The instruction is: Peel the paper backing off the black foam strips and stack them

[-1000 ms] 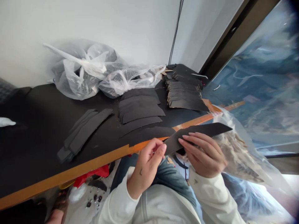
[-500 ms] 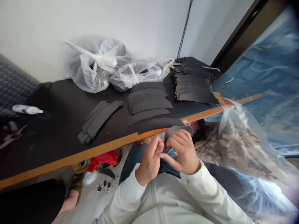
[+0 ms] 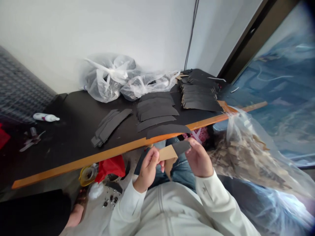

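Note:
Over my lap, in front of the table edge, my left hand (image 3: 147,170) is closed on the tan end of a thin piece, tan paper (image 3: 168,152) pinched between thumb and fingers. The piece's other end is a dark grey-black sheet (image 3: 181,147), which my right hand (image 3: 199,160) pinches at its right tip. A tan flap (image 3: 169,167) hangs down below, between the hands. Just beyond, a single black curved sheet (image 3: 167,130) lies along the table's front edge. Behind it are several overlapping black sheets (image 3: 157,112).
Narrow black strips (image 3: 112,126) and a white bottle (image 3: 46,117) lie left on the black table (image 3: 73,144). Plastic bags (image 3: 105,82) lean on the wall. More black sheets (image 3: 199,95) are stacked right. A clear bag of tan scraps (image 3: 246,150) hangs at right. Someone's arm (image 3: 75,214) shows lower left.
My hands have moved apart from being close together, and the piece now shows its tan face and hanging flap between them. The view has shifted slightly.

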{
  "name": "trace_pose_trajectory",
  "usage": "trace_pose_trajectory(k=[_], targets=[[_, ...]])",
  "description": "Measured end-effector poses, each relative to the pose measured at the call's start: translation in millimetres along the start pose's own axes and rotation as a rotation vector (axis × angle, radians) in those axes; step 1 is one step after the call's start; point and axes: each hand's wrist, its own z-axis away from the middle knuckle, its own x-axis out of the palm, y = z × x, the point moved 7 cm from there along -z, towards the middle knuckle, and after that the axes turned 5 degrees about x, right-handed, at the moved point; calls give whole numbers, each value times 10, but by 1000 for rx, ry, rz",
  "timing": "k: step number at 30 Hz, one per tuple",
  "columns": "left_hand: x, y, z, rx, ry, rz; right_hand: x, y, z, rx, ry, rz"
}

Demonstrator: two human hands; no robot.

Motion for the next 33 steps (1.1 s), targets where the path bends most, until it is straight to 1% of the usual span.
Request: trace_pose_trajectory(k=[5,8,13,15,16,18,19,20,22,24,26,27,28,29,30,31,32,33], targets=[[-248,-61,155,-2,51,-62,-284,-26,-126,8,111,-150],[-366,-49,224,-2,40,-137,-477,-43,-183,-16,181,-232],[-543,61,266,-42,-40,-286,-742,-165,-318,-127,253,-332],[-583,131,246,-59,-104,-407,-796,-270,-358,-198,289,-321],[-583,170,229,-63,-152,-501,-799,-327,-366,-230,309,-301],[-554,286,181,-16,-210,-724,-732,-423,-354,-265,342,-259],[-519,373,150,45,-197,-810,-658,-469,-327,-282,357,-241],[-466,477,119,129,-155,-851,-547,-517,-289,-301,353,-218],[-305,681,74,319,-29,-815,-216,-636,-180,-367,284,-135],[-91,785,35,451,50,-669,220,-775,-33,-469,115,-1],[100,785,-22,495,82,-508,648,-884,142,-580,-107,190],[162,773,-52,506,95,-422,820,-912,231,-634,-223,304],[191,756,-80,505,113,-344,941,-918,311,-679,-336,411],[187,737,-106,494,137,-277,995,-913,372,-711,-425,482],[156,708,-132,459,163,-222,973,-912,403,-729,-469,498],[107,673,-156,408,187,-173,879,-914,390,-714,-453,468],[48,629,-177,341,210,-125,733,-902,332,-657,-384,422],[-10,585,-193,277,231,-69,568,-859,251,-564,-297,387]])
